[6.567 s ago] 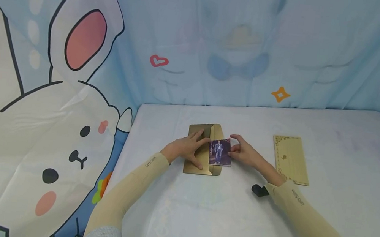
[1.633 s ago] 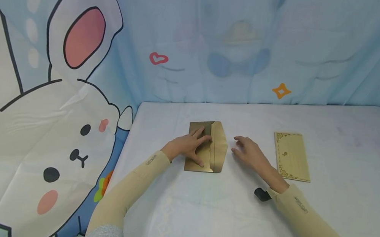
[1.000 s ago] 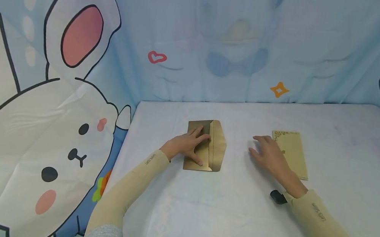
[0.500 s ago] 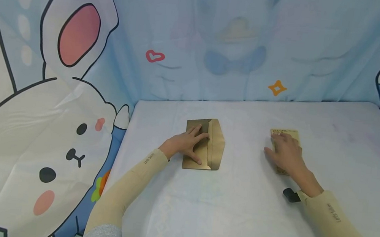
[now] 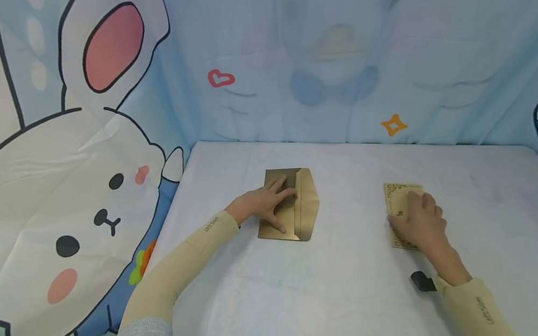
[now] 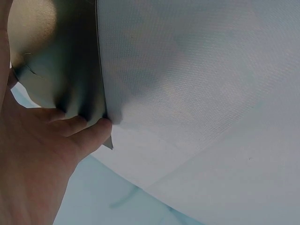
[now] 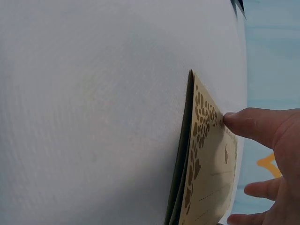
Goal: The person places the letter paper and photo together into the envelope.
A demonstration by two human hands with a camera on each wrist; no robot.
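Note:
A gold envelope lies with its flap unfolded to the right. My left hand rests on it with fingers spread. In the left wrist view, fingertips reach the edge of the shiny envelope. Farther right is a cream folded card with a brown scroll border. My right hand spans this card, thumb on its left edge and fingers bent over its right side. The right wrist view shows the card from one end, its layers slightly apart, with the thumb at its edge.
White cloth covers the table. A blue patterned curtain hangs behind it, and a large printed rabbit stands at the left. A small black device sits at the right wrist.
Earlier a photo was held over the envelope; it is now out of sight. My right hand has moved right from the envelope to the card and grips it. The left hand stays put.

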